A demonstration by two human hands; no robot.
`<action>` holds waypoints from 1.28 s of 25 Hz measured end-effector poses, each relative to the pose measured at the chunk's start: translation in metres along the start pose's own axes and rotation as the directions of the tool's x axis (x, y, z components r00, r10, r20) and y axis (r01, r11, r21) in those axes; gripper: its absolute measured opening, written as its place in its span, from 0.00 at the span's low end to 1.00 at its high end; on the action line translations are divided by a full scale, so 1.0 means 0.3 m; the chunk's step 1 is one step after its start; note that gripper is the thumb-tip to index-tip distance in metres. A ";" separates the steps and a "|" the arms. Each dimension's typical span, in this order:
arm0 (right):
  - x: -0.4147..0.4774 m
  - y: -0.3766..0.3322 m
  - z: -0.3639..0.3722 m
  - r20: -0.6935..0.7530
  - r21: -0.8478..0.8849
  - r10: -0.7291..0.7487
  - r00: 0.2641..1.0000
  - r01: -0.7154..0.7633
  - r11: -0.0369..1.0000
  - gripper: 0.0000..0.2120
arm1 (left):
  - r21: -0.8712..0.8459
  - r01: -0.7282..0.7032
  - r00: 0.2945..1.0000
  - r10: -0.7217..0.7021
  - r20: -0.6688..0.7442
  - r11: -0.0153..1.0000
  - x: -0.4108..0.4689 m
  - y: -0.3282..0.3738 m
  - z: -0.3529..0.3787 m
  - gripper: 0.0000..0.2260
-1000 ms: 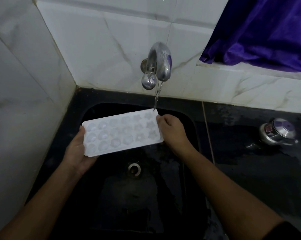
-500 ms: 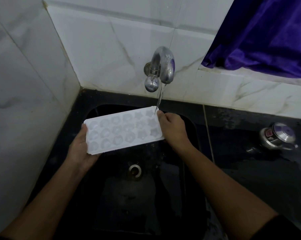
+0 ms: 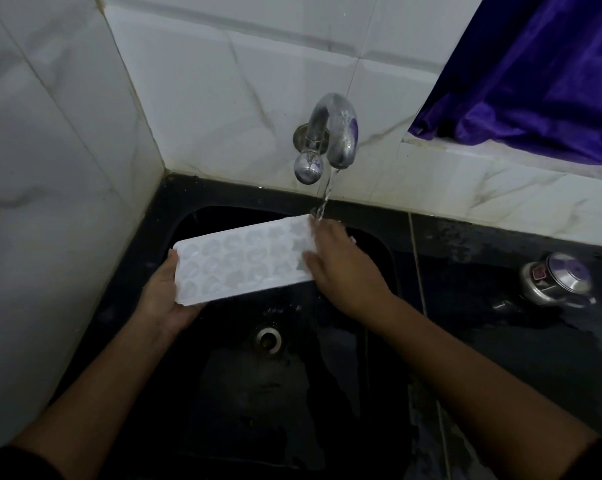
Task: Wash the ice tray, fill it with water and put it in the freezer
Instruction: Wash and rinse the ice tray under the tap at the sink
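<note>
Sliding off the edge, the right hand (image 3: 341, 268) is now lying loose-fingered across the ice tray (image 3: 244, 261), just under the tap's (image 3: 334, 133) stream. Its long axis is running from this hand to the left hand (image 3: 164, 296), which is gripping the opposite end from beneath, above the sink (image 3: 382, 265).

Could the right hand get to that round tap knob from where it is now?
Probably yes. The right hand lies on the ice tray's right end, just below the knob, with nothing between them but the water stream alongside. The left hand holds the tray's other end.
</note>
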State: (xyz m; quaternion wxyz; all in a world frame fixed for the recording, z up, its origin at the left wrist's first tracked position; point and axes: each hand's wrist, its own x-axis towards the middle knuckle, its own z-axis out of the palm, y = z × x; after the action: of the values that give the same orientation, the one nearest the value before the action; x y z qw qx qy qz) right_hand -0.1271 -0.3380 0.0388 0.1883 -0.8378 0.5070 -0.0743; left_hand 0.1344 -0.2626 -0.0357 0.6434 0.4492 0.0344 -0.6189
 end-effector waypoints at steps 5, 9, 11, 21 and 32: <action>-0.131 0.068 -0.043 0.294 -0.392 -0.342 0.893 0.439 0.808 0.41 | 0.091 0.022 0.999 -0.018 -0.041 0.996 0.027 -0.006 0.008 0.26; -0.066 0.048 -0.101 0.264 -0.473 -0.219 0.939 0.324 0.819 0.46 | 0.127 0.048 0.999 -0.049 0.009 0.991 0.029 -0.038 0.070 0.26; -0.122 0.026 -0.080 0.360 -0.428 -0.281 0.889 0.426 0.797 0.49 | 0.111 0.018 1.000 -0.016 -0.014 0.994 0.055 -0.019 0.073 0.23; -0.155 0.045 -0.106 0.426 -0.386 -0.363 0.829 0.529 0.756 0.50 | 0.110 0.064 0.994 -0.073 0.078 0.992 0.065 -0.056 0.163 0.21; -0.103 0.066 -0.155 0.354 -0.393 -0.266 0.896 0.401 0.827 0.50 | 0.179 0.117 0.971 -0.150 0.185 0.977 0.077 -0.165 0.225 0.26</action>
State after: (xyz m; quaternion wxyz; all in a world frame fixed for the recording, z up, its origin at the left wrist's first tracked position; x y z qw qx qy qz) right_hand -0.1729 -0.3302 0.0758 0.0410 -0.9362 0.3216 0.1360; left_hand 0.0644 -0.3137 -0.0360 0.5605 0.4343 -0.0514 -0.7032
